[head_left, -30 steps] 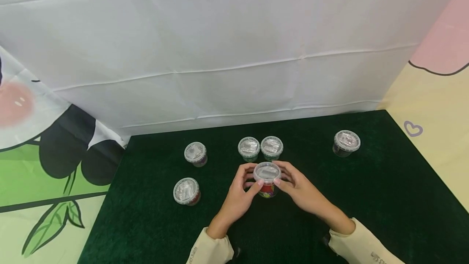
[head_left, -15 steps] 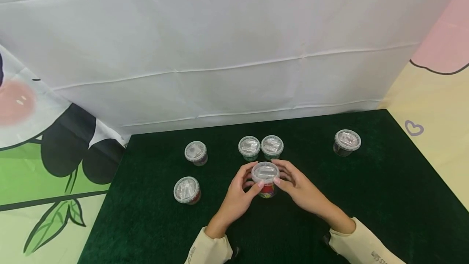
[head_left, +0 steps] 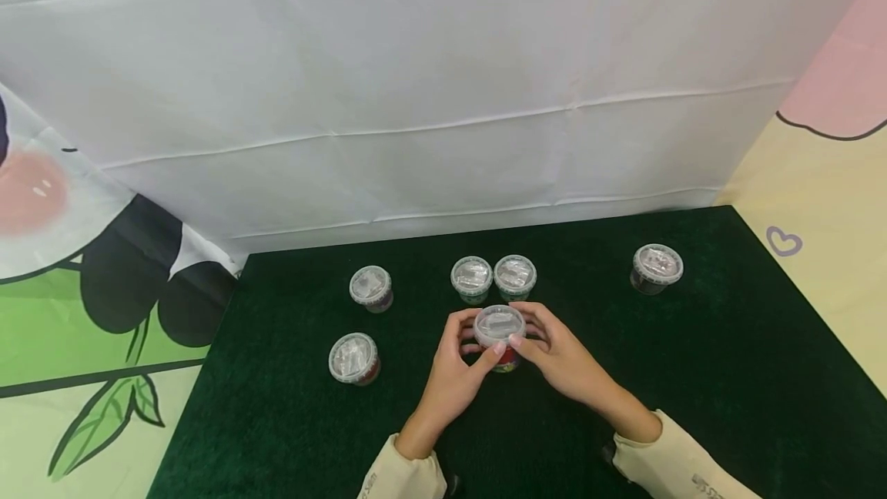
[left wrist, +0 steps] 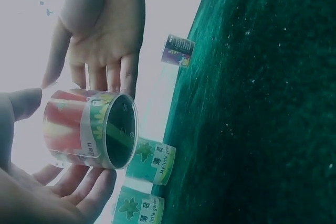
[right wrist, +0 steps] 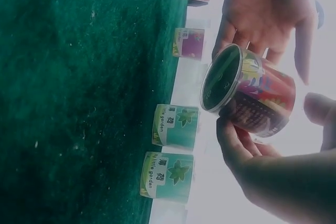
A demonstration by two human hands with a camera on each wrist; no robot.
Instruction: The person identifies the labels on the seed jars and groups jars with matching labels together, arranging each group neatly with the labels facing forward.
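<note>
A small plastic tub [head_left: 508,360] with a red label and a clear round lid is gripped between both hands in the middle of the head view. On its left side is the left hand [head_left: 450,380], thumb at the lid's near edge. The right hand [head_left: 568,360] curls round the other side, its thumb also at the rim. The wrist views show the bottom of the tub [left wrist: 122,132], held off the green cloth. Part of its label lies behind the fingers [right wrist: 236,148] in the right wrist view.
Two green-labelled tubs [head_left: 472,277] stand side by side just beyond the hands. To the left are a purple-labelled tub [head_left: 371,289] and a red-labelled tub [head_left: 354,360]. Another dark tub [head_left: 656,268] stands far right on the green tabletop [head_left: 277,422], before a white cloth wall [head_left: 443,98].
The held tub has shifted slightly left and its lid tips a little more that way. The right hand has come slightly left with it; the other tubs stay put.
</note>
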